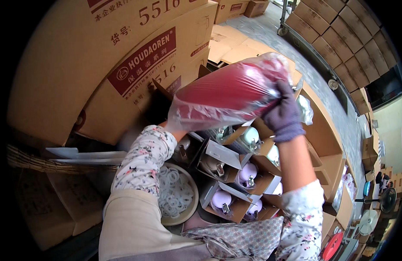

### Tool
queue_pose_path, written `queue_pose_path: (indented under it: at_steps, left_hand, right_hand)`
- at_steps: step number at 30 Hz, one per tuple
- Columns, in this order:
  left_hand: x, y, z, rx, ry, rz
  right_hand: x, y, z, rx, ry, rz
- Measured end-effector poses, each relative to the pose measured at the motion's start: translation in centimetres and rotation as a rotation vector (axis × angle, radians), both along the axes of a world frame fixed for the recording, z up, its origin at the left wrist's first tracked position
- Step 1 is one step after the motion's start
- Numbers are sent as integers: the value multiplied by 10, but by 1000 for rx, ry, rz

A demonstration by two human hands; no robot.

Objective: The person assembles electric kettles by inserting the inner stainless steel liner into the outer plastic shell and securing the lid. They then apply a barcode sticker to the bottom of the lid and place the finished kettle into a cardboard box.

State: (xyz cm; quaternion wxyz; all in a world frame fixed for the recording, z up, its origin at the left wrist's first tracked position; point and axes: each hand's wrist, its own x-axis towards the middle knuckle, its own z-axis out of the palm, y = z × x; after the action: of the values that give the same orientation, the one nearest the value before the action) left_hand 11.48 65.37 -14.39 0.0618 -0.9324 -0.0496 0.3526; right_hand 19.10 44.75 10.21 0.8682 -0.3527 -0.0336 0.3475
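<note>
We see soft, even daylight, brightest at the upper right on the concrete floor (270,30). Glare streaks the clear plastic bag (227,93) around the red flask. Deep shadow fills the gap under the stacked cartons (100,65) at left. The fisheye bends carton edges, the corners go black, and detail near the rim smears.

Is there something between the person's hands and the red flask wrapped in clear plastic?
Only the clear plastic bag around the red flask. The gloved right hand grips its end through it; the left hand is hidden behind.
</note>
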Motion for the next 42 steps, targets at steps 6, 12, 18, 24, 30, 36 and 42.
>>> queue_pose_path:
  at_steps: [6,12,18,24,30,36,42]
  left_hand:
    - [-41,8,-10,59,-141,-63]
    - [-57,0,14,-66,-36,104]
    - [-61,-3,21,-25,75,183]
    - [-68,3,6,-154,-116,153]
    - [-69,-2,19,-126,-55,171]
    - [-68,-9,39,-283,-177,281]
    - [-51,-46,75,18,-321,-2]
  right_hand:
    - [24,81,-91,-273,-80,-214]
    - [-30,117,-135,-416,-224,-141]
    - [-48,113,-279,-1255,-1293,464]
    - [-98,18,-178,-943,-957,507]
    - [-178,-169,-86,-1167,-649,80]
    - [-297,-358,-61,-1373,-423,-548]
    - [-351,-491,-76,-1656,-467,-601]
